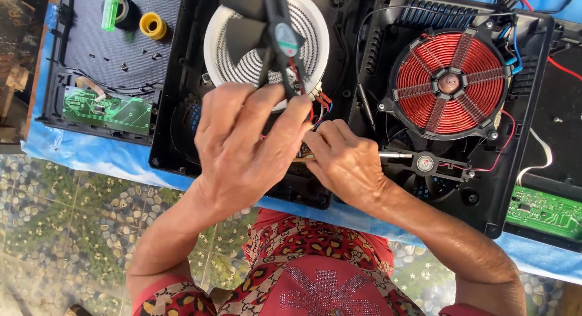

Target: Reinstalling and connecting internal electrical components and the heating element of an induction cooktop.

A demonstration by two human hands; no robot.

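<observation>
Setting: a bench (91, 155) covered in blue sheeting, standing over a pebble-patterned floor (73, 225).

Landmark: an opened black cooker housing (176, 140) at the middle of the bench, holding a white round heating element (309, 43) with a dark spiral.

Item 1: a small black cooling fan (280, 37), lifted on edge above the white round heating element, with red and black wires (303, 88) running down from it.

Item 2: left hand (242, 146), in front of the housing, fingers curled and pinching the wires just below the fan.

Item 3: right hand (345, 161), just right of the left hand, closed around a slim metal-tipped tool (394, 154); the tip points away to the right.

Item 4: a second open housing (533, 110), right of the landmark, holding a red copper coil (448, 82) on a black spoked frame.

Item 5: a green circuit board (106, 107), left of the landmark, set in a dark panel (91, 49).

Item 6: a yellow spool (153, 25) and a green lighter (110, 10), on that panel, with small loose screws (124, 65) near them.

Item 7: another green circuit board (542, 213), far right of the landmark.
</observation>
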